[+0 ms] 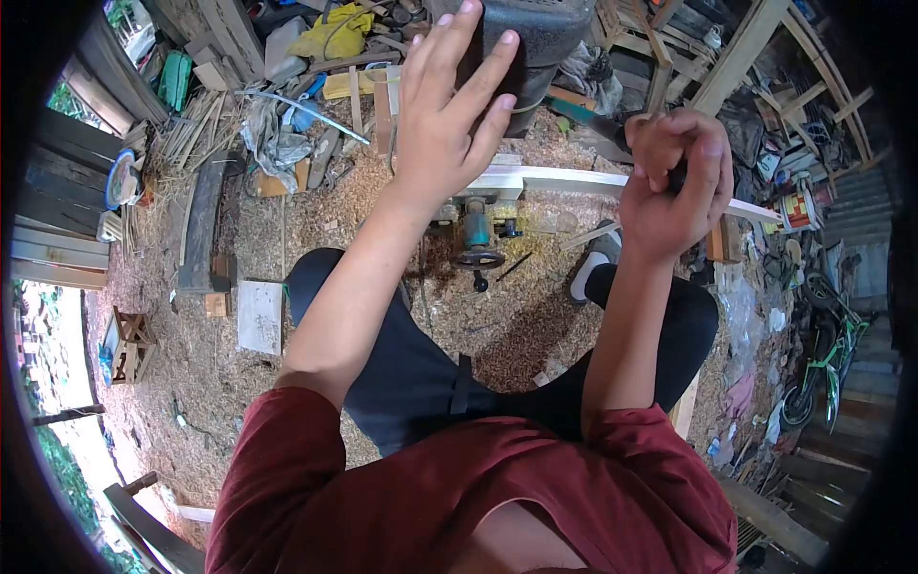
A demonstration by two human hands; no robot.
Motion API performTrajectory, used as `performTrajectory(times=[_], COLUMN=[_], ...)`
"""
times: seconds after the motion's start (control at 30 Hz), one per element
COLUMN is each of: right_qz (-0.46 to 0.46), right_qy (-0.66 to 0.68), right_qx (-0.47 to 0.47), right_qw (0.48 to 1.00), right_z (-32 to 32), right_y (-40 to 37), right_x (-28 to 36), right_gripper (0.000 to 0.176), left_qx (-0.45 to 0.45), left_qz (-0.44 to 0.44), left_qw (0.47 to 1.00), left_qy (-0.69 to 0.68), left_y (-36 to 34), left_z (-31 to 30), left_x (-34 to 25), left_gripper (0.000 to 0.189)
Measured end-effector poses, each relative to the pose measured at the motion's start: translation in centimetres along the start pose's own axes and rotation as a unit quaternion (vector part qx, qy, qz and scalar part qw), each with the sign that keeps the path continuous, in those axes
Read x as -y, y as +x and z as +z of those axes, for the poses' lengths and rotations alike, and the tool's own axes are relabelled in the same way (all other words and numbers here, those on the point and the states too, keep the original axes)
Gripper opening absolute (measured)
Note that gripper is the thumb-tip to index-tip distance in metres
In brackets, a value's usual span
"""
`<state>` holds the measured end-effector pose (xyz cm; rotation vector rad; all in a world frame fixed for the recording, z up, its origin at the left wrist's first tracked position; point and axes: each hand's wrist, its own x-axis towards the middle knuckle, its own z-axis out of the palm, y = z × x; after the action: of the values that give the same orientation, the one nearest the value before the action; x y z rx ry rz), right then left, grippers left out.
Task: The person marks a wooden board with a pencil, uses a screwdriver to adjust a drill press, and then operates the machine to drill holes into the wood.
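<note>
Floor (215, 411) w/ shavings all around, incl. btwn the person's legs. Dark casing (550, 38) up top, ctr. Long wood strip (574, 176) runs L–R past the vise (476, 228), under R hand, R end nr the patterned bucket (796, 212). Strip looks pale & clean, in one pc; judging by that + shavings, a fair amt of cutting is done, but can't tell how much is left, or if the vise grips it. L hand (445, 120): fingers spread, nothing held, in front of casing; contact unclear. R hand (674, 187): fingers curled in above strip, nr the dark-green bar (593, 120); can't tell if it's gripping anything. Sm. stick (514, 266) on floor nr vise.
</note>
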<state>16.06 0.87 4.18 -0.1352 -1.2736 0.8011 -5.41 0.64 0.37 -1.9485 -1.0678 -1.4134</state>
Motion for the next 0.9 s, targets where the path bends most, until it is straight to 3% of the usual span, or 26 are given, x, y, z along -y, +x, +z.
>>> performTrajectory(times=[0.27,0.33,0.47,0.53,0.57,0.73,0.8,0.9], right_qz=[0.008,0.044,0.075,0.129,0.104,-0.006,-0.037,0.025], right_qy=[0.001,-0.023,-0.043,-0.069,-0.054,-0.006,-0.109,-0.139], right_qx=[-0.022,0.047,0.024,0.090,0.105,0.021,0.033,0.042], right_qw=[1.000,0.998,0.996,0.985,0.988,1.000,0.993,0.989], right_z=[-0.1,-0.7,0.8,0.1,-0.6,-2.1,-3.6,-4.0], right_y=[2.3,2.7,5.5,6.4,6.2,-4.0,-9.8,-10.7], right_x=[-2.0,-1.6,-1.1,-0.8,-1.1,-1.5,-1.4,0.0], right_gripper=[0.045,0.045,0.039,0.041,0.036,0.020,0.017,0.017], left_qx=[0.050,0.045,0.046,0.035,0.040,0.055,0.061,0.059], left_qz=[-0.084,-0.076,-0.082,-0.070,-0.070,-0.067,-0.064,-0.061], left_qw=[0.994,0.995,0.995,0.997,0.997,0.996,0.996,0.996], left_qy=[-0.038,-0.038,-0.030,-0.011,-0.009,-0.002,0.001,0.001], left_y=[-0.5,-0.6,-0.4,0.0,-0.1,-1.0,-1.6,-2.0], left_z=[1.9,2.3,2.8,2.7,2.7,2.5,2.6,2.4], left_x=[0.4,0.4,0.2,-0.4,-0.4,-0.2,0.0,0.0], left_gripper=[0.056,0.057,0.057,0.057,0.057,0.058,0.058,0.058])
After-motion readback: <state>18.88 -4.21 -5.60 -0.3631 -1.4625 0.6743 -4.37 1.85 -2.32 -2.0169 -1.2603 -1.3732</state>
